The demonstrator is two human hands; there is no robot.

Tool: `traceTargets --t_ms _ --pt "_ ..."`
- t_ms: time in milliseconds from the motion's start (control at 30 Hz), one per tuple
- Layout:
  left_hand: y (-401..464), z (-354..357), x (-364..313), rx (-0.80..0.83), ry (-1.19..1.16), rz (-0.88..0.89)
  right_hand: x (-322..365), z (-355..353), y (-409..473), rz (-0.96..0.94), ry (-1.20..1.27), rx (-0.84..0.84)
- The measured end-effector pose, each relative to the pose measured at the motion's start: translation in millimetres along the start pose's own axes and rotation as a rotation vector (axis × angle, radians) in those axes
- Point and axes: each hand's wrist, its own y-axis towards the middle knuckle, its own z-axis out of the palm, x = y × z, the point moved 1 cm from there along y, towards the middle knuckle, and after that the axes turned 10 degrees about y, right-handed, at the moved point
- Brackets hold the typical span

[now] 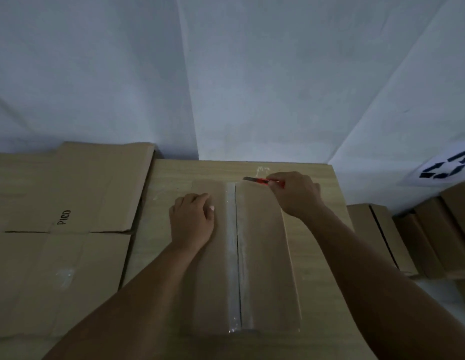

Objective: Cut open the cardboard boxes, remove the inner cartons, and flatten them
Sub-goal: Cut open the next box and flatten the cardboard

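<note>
Resting on our wooden table [314, 255]: taped cardboard box [262, 255], centre. Our left hand [191, 219] presses its left flap, fingers together; our right hand [296, 193] pinches an orange box cutter [262, 180] at its far edge.

Both bare forearms reach forward from the bottom edge. The left hand [192, 219] lies palm down, its fingers [197, 197] loosely bent and pressing flat. The right hand [296, 194] is farther forward, knuckles up, its fingers curled in a pinch round a slim red handle.
</note>
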Motion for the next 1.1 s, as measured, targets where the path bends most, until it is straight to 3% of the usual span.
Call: traceTargets --t_ms 200,333,767,1000,1100 --pt "51.8 16.4 -8.2 -0.090 0.013 -0.086 5.0 21.2 70.2 -0.093 -0.030 0.137" --pt "68.9 29.7 -9.4 -0.023 0.049 -0.128 5.8 35.0 106.0 -0.164 -0.055 0.236" --pt "72.7 47.3 -0.3 -0.098 -0.130 -0.130 -0.6 63.3 159.3 -0.344 0.162 0.620" --pt "71.0 42.8 -3.5 -0.094 -0.199 -0.161 14.6 68.3 169.6 -0.390 0.034 0.764" --pt "71.5 42.5 -1.1 -0.071 -0.171 -0.148 13.6 61.8 182.7 -0.370 -0.088 0.746"
